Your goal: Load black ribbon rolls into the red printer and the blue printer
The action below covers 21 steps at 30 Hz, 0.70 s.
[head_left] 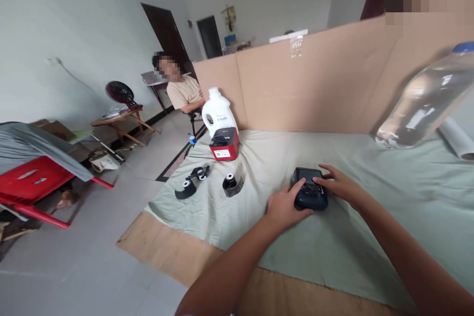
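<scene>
A dark, boxy portable printer [311,200] with a small screen on top lies on the pale green cloth in front of me. My left hand [284,207] is closed around its near left side, thumb over the top. From the right, my right hand [338,185] holds it, with the thumb by the screen and the other fingers at the far right edge. To the left stands a dark roll [232,186] with a white core, its strip partly unwound. Farther left lie more loose rolls [187,188] of the same kind.
Behind the rolls stand a red and black box [225,147] and a white jug [221,114]. A cardboard sheet [303,89] walls off the back. At right are a large clear bottle [414,103] and a white roll [457,140]. A seated person [184,93] is beyond; a red chair [33,182] stands left.
</scene>
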{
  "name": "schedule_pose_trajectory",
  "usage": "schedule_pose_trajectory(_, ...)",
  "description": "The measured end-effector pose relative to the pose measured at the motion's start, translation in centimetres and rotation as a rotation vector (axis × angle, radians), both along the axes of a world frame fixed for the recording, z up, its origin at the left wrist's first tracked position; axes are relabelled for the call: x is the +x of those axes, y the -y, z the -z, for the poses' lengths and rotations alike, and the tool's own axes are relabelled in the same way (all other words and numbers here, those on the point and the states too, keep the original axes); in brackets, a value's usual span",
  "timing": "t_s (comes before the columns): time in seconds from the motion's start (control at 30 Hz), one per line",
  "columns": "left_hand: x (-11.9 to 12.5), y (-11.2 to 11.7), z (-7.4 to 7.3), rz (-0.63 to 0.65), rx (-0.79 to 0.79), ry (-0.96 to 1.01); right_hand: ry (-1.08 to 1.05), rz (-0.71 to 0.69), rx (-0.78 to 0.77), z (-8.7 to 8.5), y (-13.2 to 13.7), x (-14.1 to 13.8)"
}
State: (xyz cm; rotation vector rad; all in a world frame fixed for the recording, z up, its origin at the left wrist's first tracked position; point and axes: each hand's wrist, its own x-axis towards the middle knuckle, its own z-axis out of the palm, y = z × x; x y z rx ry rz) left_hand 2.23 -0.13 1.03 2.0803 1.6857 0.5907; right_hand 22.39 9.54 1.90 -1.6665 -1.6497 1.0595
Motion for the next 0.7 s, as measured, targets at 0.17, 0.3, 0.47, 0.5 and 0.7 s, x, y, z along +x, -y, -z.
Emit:
schedule_pose_trajectory(0.17,-0.1,0.0,0.6,0.008,0.088,0.089,-0.066,0.144,0.190,2.3,3.2,-0.9)
schedule_pose_trajectory(0.3,-0.3,0.0,1.0,0.009,0.127,0.156,-0.162,0.169,0.315,4.4,6.3,-1.5)
schedule_pose_trajectory(0.47,0.2,-0.2,0.6,0.045,0.154,0.181,-0.124,0.184,0.350,4.1,7.7,-1.0)
schedule_pose_trajectory(0.5,0.7,-0.5,0.2,0.057,0.159,0.177,-0.115,0.185,0.362,3.4,7.7,-0.6)
schedule_pose_trajectory(0.7,8.1,-6.5,-2.4,0.066,0.184,0.097,-0.028,0.257,0.412,-2.7,4.4,5.0)
